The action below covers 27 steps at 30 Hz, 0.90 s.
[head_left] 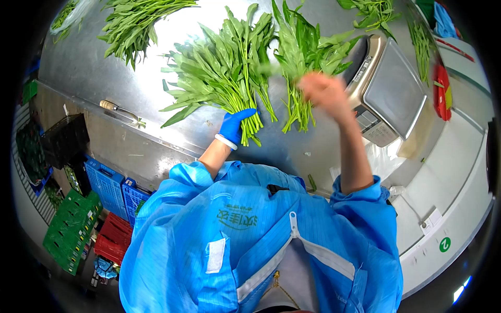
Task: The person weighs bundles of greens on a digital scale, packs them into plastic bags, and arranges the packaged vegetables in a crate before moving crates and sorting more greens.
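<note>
My left hand [238, 125], in a blue glove, is wrapped round the stems of a leafy green bunch [214, 73] on the metal table. The bunch's leaves fan out away from me, and its stem ends point toward me. My right hand [324, 94] is bare and smeared by motion. It is over the right side of a second green bunch [301, 49], near the scale; its fingers cannot be made out. Thin stems of this second bunch lie between my two hands.
A weighing scale [394, 88] stands on the right of the metal table [151, 96]. More greens [138, 23] lie at the back left and others [373, 13] at the back right. A wooden-handled tool [121, 110] is near the left edge. Blue crates [107, 185] stand beyond it.
</note>
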Available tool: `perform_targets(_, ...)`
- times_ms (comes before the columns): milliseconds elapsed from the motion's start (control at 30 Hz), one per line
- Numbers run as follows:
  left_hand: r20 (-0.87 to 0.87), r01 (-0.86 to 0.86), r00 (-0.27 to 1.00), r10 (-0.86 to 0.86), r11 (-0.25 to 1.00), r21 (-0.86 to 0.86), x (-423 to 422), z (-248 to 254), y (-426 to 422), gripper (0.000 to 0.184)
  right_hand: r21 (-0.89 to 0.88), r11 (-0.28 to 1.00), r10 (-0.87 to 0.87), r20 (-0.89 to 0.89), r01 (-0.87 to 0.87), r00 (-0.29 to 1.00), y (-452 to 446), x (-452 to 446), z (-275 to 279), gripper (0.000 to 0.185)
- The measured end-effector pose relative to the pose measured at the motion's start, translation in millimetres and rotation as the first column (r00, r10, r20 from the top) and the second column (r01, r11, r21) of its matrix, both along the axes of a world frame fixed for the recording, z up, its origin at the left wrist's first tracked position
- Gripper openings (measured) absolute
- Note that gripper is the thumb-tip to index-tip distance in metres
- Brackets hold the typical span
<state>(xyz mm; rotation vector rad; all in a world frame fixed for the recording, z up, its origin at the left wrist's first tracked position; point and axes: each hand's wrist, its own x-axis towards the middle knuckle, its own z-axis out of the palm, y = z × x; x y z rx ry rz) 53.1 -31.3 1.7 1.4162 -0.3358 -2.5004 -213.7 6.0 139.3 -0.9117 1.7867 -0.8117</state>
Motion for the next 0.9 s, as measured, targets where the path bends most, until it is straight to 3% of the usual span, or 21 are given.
perform_targets(33,0.009,0.01,1.0,-0.01,1.0,-0.006,-0.2,0.9,0.3,0.032,-0.065,0.954,-0.273,0.209,0.291,0.939,-7.5,-24.7,3.8,0.022)
perform_targets(100,0.011,-0.005,1.0,0.005,1.0,-0.03,-2.3,4.7,0.6,0.032,-0.295,0.711,-0.479,0.461,0.639,0.747,-29.2,-67.1,12.9,0.035)
perform_targets(133,0.011,-0.013,1.0,0.014,0.999,-0.045,-2.8,6.1,-0.2,0.032,-0.353,0.654,-0.492,0.474,0.669,0.731,-38.1,-73.8,24.4,0.052)
perform_targets(200,0.012,-0.017,1.0,0.018,1.0,-0.009,-1.2,1.5,0.7,0.031,-0.284,0.765,-0.578,0.095,0.578,0.811,-21.8,-79.2,10.4,0.064)
perform_targets(267,0.012,-0.021,1.0,0.021,1.0,0.007,-0.8,0.2,1.3,0.03,-0.157,0.861,-0.506,-0.365,0.484,0.781,-2.7,-58.1,-10.2,0.08)
perform_targets(333,0.012,-0.017,1.0,0.017,1.0,0.001,-1.1,2.7,0.5,0.03,0.007,0.916,-0.337,-0.53,0.401,0.778,27.0,-16.0,-41.8,0.085)
perform_targets(500,-0.018,-0.019,1.0,0.018,0.999,-0.027,-1.9,5.7,-0.3,0.03,0.066,0.95,-0.158,-0.742,0.306,0.652,56.1,71.8,-67.6,0.101)
perform_targets(600,-0.005,0.007,1.0,-0.007,1.0,-0.014,-2.7,6.8,-2.4,0.031,0.333,0.9,0.074,-0.751,0.28,0.656,59.6,87.2,-78.3,0.097)
perform_targets(633,-0.008,-0.001,1.0,0.001,1.0,-0.006,-1.1,0.7,-0.3,0.032,0.162,0.945,-0.077,-0.732,0.283,0.677,65.3,81.0,-91.9,0.09)
perform_targets(700,-0.015,-0.012,1.0,0.012,1.0,0.006,1.1,0.5,-0.7,0.034,-0.175,0.939,-0.341,-0.604,0.297,0.721,83.5,61.2,-119.8,0.078)
perform_targets(733,-0.02,-0.011,1.0,0.012,1.0,0.01,1.4,6.3,-2.6,0.035,-0.158,0.881,-0.472,-0.28,0.445,0.836,85.3,56.9,-108.7,0.076)
perform_targets(767,-0.027,-0.008,1.0,0.009,1.0,0.013,1.5,8.7,-4.3,0.036,-0.085,0.814,-0.57,0.073,0.575,0.818,82.6,51.2,-88.3,0.074)
perform_targets(800,-0.084,-0.017,0.996,0.025,0.996,0.09,5.7,6.2,-7.3,0.039,0.031,0.747,-0.617,0.406,0.664,0.675,80.8,45.6,-74.6,0.073)
perform_targets(833,-0.101,0.005,0.995,0.008,0.992,0.124,10.8,9.1,-9.3,0.037,0.041,0.731,-0.609,0.492,0.681,0.623,83.2,41.0,-70.0,0.073)
perform_targets(900,-0.042,0.26,0.966,-0.257,0.957,0.131,22.8,31.7,-22.5,0.045,0.07,0.698,-0.574,0.65,0.713,0.498,88.2,34.4,-63.6,0.073)
